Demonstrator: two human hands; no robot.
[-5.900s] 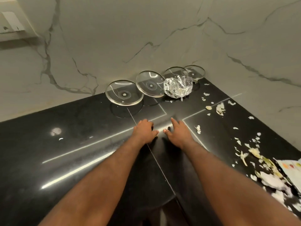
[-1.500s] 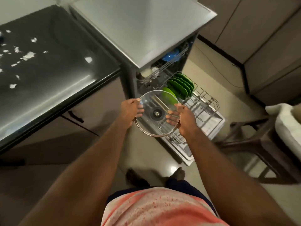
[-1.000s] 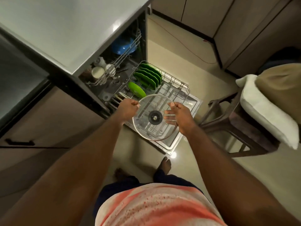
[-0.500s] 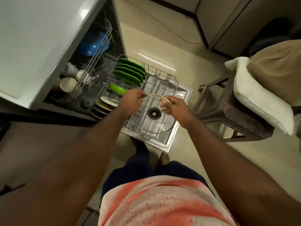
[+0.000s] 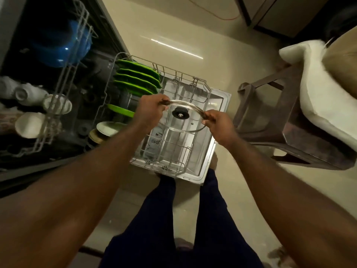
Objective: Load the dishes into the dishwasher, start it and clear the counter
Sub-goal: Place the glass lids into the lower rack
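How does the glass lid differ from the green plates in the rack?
The glass lid is clear with a dark knob; the green plates are opaque. The lid is gripped by the left hand and right hand over the lower rack; the plates stand on edge in it. Both are round.

Beige floor (image 5: pixel 173 31) bearing a brown stool (image 5: pixel 274 120) and, near the far cabinets, a thin orange cord (image 5: pixel 222 16). The stool carries a white cushion (image 5: pixel 316 89). The lower rack (image 5: pixel 183 151), drawn out over the open dishwasher door (image 5: pixel 220 105), holds a row of green plates (image 5: pixel 139 78) standing on edge at its far left corner. The upper rack (image 5: pixel 63 80), inside the machine, holds a blue bowl (image 5: pixel 58 45) and white cups (image 5: pixel 29 124).
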